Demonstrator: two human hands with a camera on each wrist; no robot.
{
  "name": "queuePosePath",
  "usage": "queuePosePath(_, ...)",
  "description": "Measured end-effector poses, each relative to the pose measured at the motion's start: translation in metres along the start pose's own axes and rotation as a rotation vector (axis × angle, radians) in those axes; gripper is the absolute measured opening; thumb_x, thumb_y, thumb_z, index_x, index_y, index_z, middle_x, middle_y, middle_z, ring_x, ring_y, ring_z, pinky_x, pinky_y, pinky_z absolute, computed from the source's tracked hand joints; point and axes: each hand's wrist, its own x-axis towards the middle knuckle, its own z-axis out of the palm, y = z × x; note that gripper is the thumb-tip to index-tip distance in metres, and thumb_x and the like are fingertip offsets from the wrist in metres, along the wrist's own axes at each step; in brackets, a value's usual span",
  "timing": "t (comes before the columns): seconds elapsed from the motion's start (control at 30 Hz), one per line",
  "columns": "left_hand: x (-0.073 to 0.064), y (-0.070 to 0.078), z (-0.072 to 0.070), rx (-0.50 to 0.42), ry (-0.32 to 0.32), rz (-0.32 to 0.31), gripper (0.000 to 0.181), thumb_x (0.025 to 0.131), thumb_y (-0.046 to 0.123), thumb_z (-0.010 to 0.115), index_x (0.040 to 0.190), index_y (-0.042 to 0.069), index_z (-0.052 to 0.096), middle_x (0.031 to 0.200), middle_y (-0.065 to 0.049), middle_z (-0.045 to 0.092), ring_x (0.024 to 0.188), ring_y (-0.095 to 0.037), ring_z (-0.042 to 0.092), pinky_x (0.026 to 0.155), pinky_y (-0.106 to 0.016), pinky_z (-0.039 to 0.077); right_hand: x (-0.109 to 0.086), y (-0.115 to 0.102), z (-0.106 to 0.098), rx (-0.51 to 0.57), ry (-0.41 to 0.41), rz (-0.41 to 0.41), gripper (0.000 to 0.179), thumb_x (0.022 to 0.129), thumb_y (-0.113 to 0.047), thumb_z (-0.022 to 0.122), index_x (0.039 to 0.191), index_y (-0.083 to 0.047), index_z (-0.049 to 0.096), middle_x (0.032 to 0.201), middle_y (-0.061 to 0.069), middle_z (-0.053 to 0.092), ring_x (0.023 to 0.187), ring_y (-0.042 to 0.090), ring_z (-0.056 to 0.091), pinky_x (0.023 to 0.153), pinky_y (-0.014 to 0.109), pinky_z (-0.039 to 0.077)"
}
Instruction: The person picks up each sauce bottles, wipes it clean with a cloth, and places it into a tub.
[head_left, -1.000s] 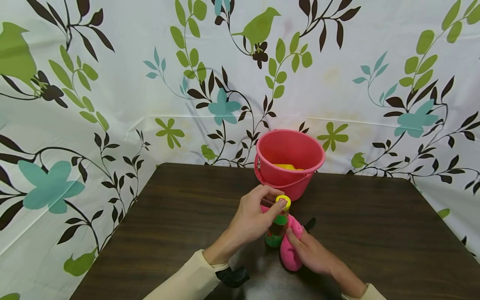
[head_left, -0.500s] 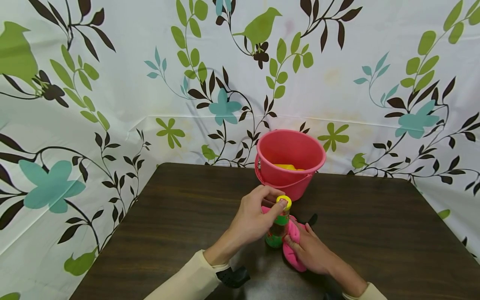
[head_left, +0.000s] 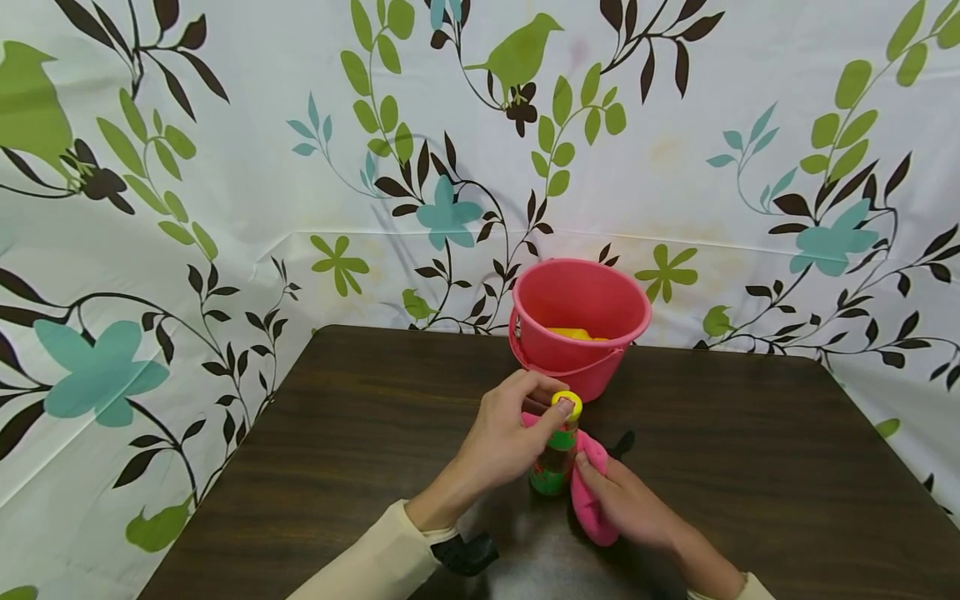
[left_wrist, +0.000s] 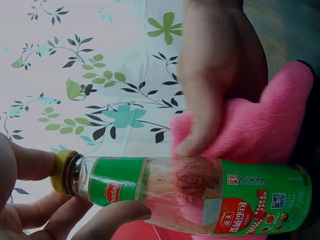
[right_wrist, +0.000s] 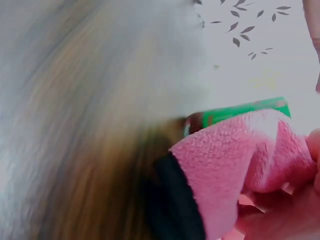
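A glass bottle [head_left: 551,471] with green labels and a yellow cap [left_wrist: 61,172] stands upright on the table. Thumb and fingers of my left hand [head_left: 501,429] grip it at the cap and neck. My right hand [head_left: 632,507] holds a pink fluffy cloth [head_left: 594,508] with a dark edge against the bottle's right side. Through the clear glass, the left wrist view shows reddish-brown residue inside. Part of the cloth lies behind the bottle, and in the right wrist view it covers much of the bottle [right_wrist: 245,107].
Just behind the hands stands a pink bucket [head_left: 577,367] with its handle down and something yellow [head_left: 573,333] inside. The dark wood-grain table [head_left: 397,392] ends at a patterned curtain [head_left: 247,167] at the back.
My right hand shifts the cloth along the bottle's side, its fingers reaching forward half a second ago and now drawn back slightly. My left hand and the bottle stay in place.
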Motion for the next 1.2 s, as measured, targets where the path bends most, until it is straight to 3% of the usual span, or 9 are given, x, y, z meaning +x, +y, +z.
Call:
queuePosePath(0.1,0.0,0.0,0.0,0.005,-0.002,-0.004,0.023,0.102,0.028,0.069,0.122,0.015,0.07,0.116,0.001,0.069,0.104,-0.015,0.07,0.09,-0.028,0.06,-0.002,-0.008,-0.001,0.096,0.045,0.055,0.061,0.113,-0.055,0.034,0.101,-0.002,0.063,0.075,0.002,0.064,0.069,0.016,0.061,0.063,0.031,0.052)
queuePosePath(0.27,-0.001,0.0,0.0,0.013,-0.006,-0.009,0.023,0.102,0.027,0.07,0.122,0.015,0.069,0.118,0.0,0.069,0.102,-0.016,0.072,0.087,-0.027,0.061,-0.006,-0.021,0.001,0.172,0.175,0.111,0.063,0.111,-0.058,0.039,0.131,-0.003,0.061,0.105,0.006,0.072,0.097,0.02,0.065,0.081,0.033,0.053)
queuePosePath(0.33,-0.002,0.0,0.001,0.019,-0.006,-0.002,0.023,0.102,0.027,0.069,0.122,0.015,0.069,0.118,0.0,0.068,0.099,-0.015,0.072,0.086,-0.026,0.061,-0.008,-0.027,0.004,0.195,0.219,0.108,0.063,0.111,-0.058,0.039,0.134,-0.003,0.06,0.111,0.009,0.071,0.101,0.02,0.064,0.084,0.034,0.053)
queuePosePath(0.5,-0.003,0.001,0.002,0.031,0.005,0.042,0.022,0.103,0.025,0.069,0.122,0.015,0.069,0.115,-0.001,0.068,0.094,-0.013,0.071,0.084,-0.022,0.06,-0.013,-0.043,0.01,0.269,0.316,0.072,0.06,0.112,-0.055,0.039,0.133,-0.003,0.06,0.109,0.012,0.071,0.103,0.022,0.067,0.084,0.033,0.056)
queuePosePath(0.63,-0.004,0.001,0.001,0.036,0.014,0.061,0.022,0.102,0.024,0.07,0.122,0.016,0.069,0.115,0.0,0.067,0.094,-0.011,0.071,0.084,-0.021,0.059,-0.018,-0.056,0.013,0.318,0.366,0.035,0.056,0.113,-0.051,0.04,0.141,-0.007,0.058,0.119,0.012,0.068,0.109,0.024,0.064,0.087,0.033,0.056)
queuePosePath(0.87,-0.004,0.001,0.001,0.064,0.012,0.08,0.023,0.1,0.023,0.073,0.122,0.017,0.068,0.117,0.002,0.067,0.095,-0.009,0.07,0.085,-0.021,0.06,-0.024,-0.072,0.011,0.339,0.385,-0.005,0.056,0.114,-0.047,0.038,0.153,-0.008,0.047,0.132,0.014,0.057,0.113,0.024,0.056,0.088,0.031,0.054)
queuePosePath(1.13,-0.003,0.002,0.0,0.118,0.023,0.058,0.018,0.1,0.026,0.072,0.114,0.016,0.069,0.108,0.0,0.065,0.09,-0.01,0.065,0.077,-0.023,0.058,-0.031,-0.085,0.011,0.359,0.441,-0.097,0.057,0.113,-0.05,0.037,0.16,-0.018,0.039,0.142,0.011,0.053,0.117,0.024,0.059,0.09,0.029,0.058)
queuePosePath(1.2,-0.003,0.001,0.0,0.118,0.022,0.052,0.018,0.1,0.027,0.073,0.114,0.016,0.069,0.108,0.0,0.065,0.089,-0.01,0.065,0.076,-0.024,0.057,-0.032,-0.084,0.011,0.347,0.453,-0.131,0.059,0.113,-0.051,0.037,0.163,-0.021,0.036,0.151,0.006,0.051,0.123,0.024,0.057,0.093,0.027,0.058)
